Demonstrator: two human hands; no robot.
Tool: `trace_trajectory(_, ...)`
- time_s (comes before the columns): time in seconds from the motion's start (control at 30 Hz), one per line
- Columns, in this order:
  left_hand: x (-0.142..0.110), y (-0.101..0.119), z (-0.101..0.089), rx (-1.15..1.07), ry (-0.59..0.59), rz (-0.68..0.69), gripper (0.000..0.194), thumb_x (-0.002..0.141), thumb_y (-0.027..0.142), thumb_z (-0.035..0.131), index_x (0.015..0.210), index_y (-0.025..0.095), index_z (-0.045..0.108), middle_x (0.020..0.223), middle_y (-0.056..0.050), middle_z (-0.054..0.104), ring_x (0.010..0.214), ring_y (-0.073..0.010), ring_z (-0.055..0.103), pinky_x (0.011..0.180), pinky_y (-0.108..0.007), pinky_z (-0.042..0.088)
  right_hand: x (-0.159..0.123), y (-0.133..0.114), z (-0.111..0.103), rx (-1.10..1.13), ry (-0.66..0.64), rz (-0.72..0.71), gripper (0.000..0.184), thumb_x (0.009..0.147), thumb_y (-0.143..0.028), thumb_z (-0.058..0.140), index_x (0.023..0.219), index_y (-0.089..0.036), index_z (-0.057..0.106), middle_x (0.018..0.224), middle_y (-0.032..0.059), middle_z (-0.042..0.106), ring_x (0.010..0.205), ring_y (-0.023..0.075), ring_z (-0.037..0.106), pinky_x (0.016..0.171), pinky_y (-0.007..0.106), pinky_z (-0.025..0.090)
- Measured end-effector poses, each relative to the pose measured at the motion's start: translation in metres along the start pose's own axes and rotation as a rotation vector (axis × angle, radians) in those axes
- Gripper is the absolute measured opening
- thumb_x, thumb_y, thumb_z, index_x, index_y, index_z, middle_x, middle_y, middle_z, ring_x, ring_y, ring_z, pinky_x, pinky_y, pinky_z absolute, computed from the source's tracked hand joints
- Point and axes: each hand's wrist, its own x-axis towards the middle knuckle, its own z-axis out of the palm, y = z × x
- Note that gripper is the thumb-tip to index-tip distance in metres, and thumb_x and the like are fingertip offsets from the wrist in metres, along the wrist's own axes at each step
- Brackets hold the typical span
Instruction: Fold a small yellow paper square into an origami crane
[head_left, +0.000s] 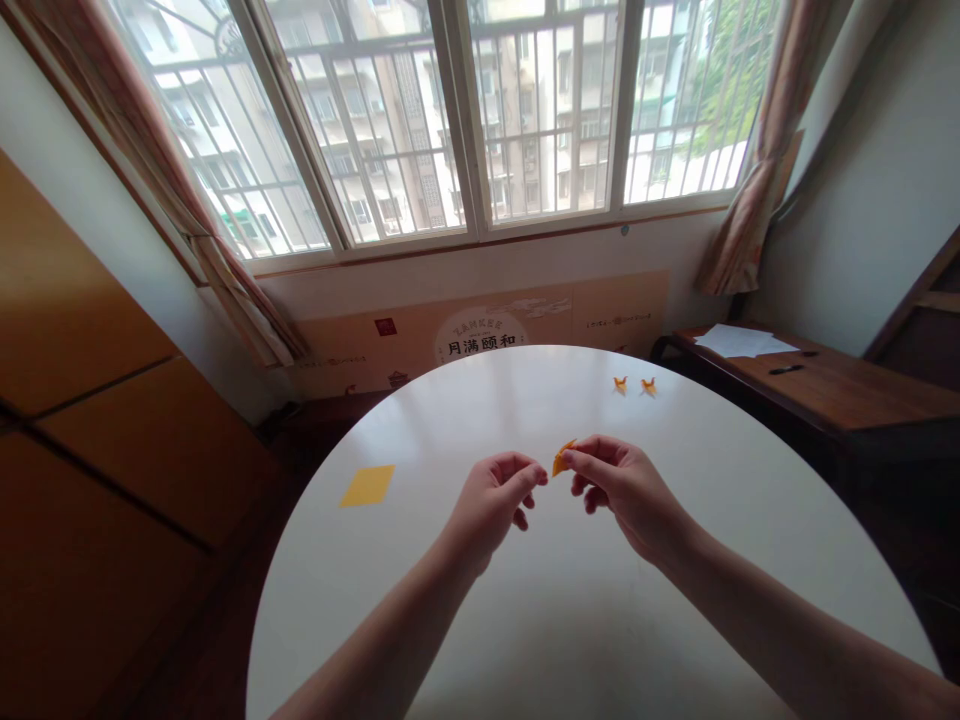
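Above the middle of the white table, a small folded piece of orange-yellow paper (561,459) is pinched between the thumb and index finger of my right hand (626,490). Its pointed upper end sticks up past my fingertips, and part of it is hidden behind them. Just left of the paper is my left hand (491,505), its thumb and index finger closed together. A narrow gap shows between those fingertips and the paper, and I see nothing in them. Farther back on the right stand two small folded paper cranes (620,385), side by side.
A flat yellow square of paper (367,486) lies on the left of the round white table (465,400). Beyond the table's right edge, a brown wooden bench (847,385) carries white sheets (742,341) and a dark pen (786,369). Barred windows stand behind.
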Motion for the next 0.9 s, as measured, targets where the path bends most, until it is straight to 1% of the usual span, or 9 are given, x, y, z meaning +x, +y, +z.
trace_trajectory(0.1,0.0,-0.003,0.0,0.059,0.001,0.041,0.028,0.075,0.041,0.069,0.079,0.013,0.067,0.063,0.001,0.054,0.057,-0.0112,0.05,0.042,-0.018,0.042,-0.001,0.0,0.0,-0.012,-0.006,-0.012,0.027,0.071,-0.04,0.083,0.076,-0.018,0.07,0.073,0.0016,0.069,0.06,0.0126,0.059,0.043,0.02,0.041)
trace_trajectory(0.2,0.0,-0.007,0.0,0.126,-0.001,0.098,0.033,0.077,0.046,0.07,0.08,0.013,0.066,0.062,0.001,0.053,0.054,-0.0112,0.049,0.043,-0.02,0.044,-0.002,0.001,0.002,-0.055,-0.018,-0.059,0.026,0.072,-0.041,0.081,0.076,-0.018,0.07,0.071,0.002,0.068,0.06,0.014,0.059,0.044,0.021,0.043)
trace_trajectory(0.4,0.0,-0.011,-0.001,0.256,0.005,0.166,0.036,0.08,0.048,0.072,0.083,0.013,0.072,0.064,-0.003,0.06,0.057,-0.0131,0.053,0.045,-0.021,0.044,-0.005,0.002,0.004,-0.149,-0.048,-0.155,0.027,0.076,-0.043,0.079,0.079,-0.017,0.071,0.073,0.0046,0.07,0.06,0.0155,0.061,0.044,0.023,0.046)
trace_trajectory(0.5,0.0,-0.01,0.0,0.228,0.013,0.167,0.036,0.078,0.049,0.073,0.082,0.013,0.073,0.066,-0.004,0.063,0.057,-0.0139,0.054,0.044,-0.021,0.044,-0.004,0.005,0.003,-0.179,-0.054,-0.187,0.028,0.075,-0.045,0.079,0.079,-0.018,0.071,0.073,0.0049,0.07,0.061,0.0165,0.062,0.044,0.024,0.047)
trace_trajectory(0.63,0.001,-0.009,0.0,0.131,0.001,0.152,0.038,0.075,0.049,0.075,0.082,0.012,0.074,0.067,-0.005,0.064,0.056,-0.0129,0.052,0.042,-0.021,0.045,-0.003,0.008,0.002,-0.189,-0.078,-0.21,0.026,0.074,-0.042,0.081,0.079,-0.018,0.072,0.07,0.0037,0.069,0.062,0.017,0.062,0.045,0.024,0.048)
trace_trajectory(0.8,0.002,-0.011,0.0,0.08,-0.008,0.128,0.036,0.074,0.046,0.077,0.081,0.011,0.073,0.064,-0.003,0.062,0.056,-0.0115,0.049,0.043,-0.021,0.044,-0.005,0.005,0.005,-0.154,-0.07,-0.179,0.023,0.074,-0.039,0.081,0.078,-0.018,0.073,0.068,0.0032,0.069,0.06,0.0157,0.061,0.044,0.023,0.047)
trace_trajectory(0.9,0.002,-0.01,0.001,0.078,0.011,0.106,0.035,0.072,0.045,0.078,0.078,0.011,0.072,0.061,-0.001,0.059,0.053,-0.0104,0.048,0.043,-0.02,0.042,-0.005,0.003,0.006,-0.145,-0.057,-0.154,0.024,0.073,-0.04,0.082,0.078,-0.018,0.074,0.069,0.0035,0.07,0.059,0.0155,0.061,0.044,0.024,0.046)
